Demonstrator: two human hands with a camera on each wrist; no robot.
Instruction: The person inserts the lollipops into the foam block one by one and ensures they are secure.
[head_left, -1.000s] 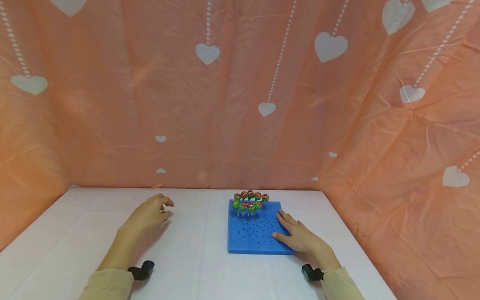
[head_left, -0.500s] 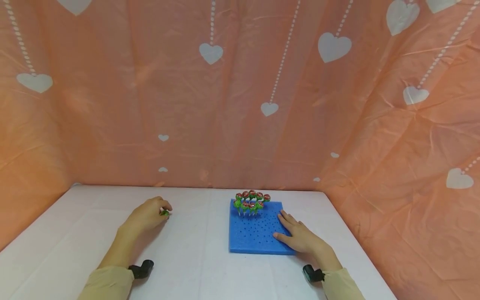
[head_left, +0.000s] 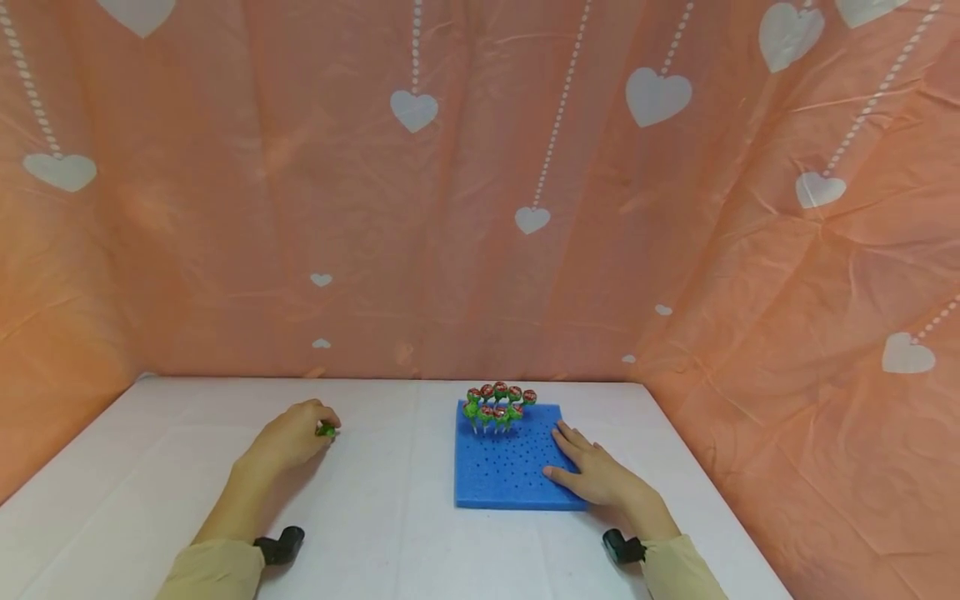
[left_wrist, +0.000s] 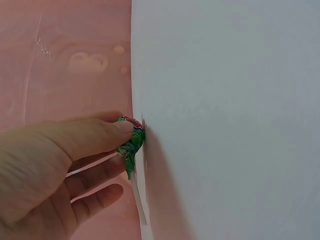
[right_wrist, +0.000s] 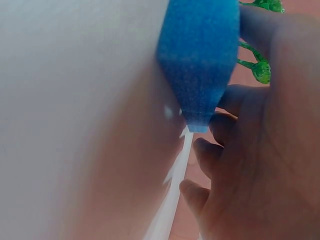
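Observation:
My left hand (head_left: 294,433) pinches a lollipop (left_wrist: 131,139) by its wrapped head, between thumb and fingers, over the left part of the table. The wrapper is green and red, and the white stick hangs free below it in the left wrist view. Flat on the right edge of a blue foam block (head_left: 495,479) rests my right hand (head_left: 596,471), fingers spread. Small holes dot the block's top. Several lollipops (head_left: 500,414) stand upright in two rows at its back left. In the right wrist view the block's side (right_wrist: 200,65) shows beside my fingers.
A white cloth (head_left: 397,533) covers the table. Behind it and to the sides hangs an orange curtain (head_left: 465,292) with white hearts. Each wrist carries a black camera mount, the left one (head_left: 281,546) and the right one (head_left: 624,547).
A second ago no lollipop showed in my left hand; its green wrapper now shows between the fingers. The left hand has shifted slightly left and nearer. The right hand stays on the block.

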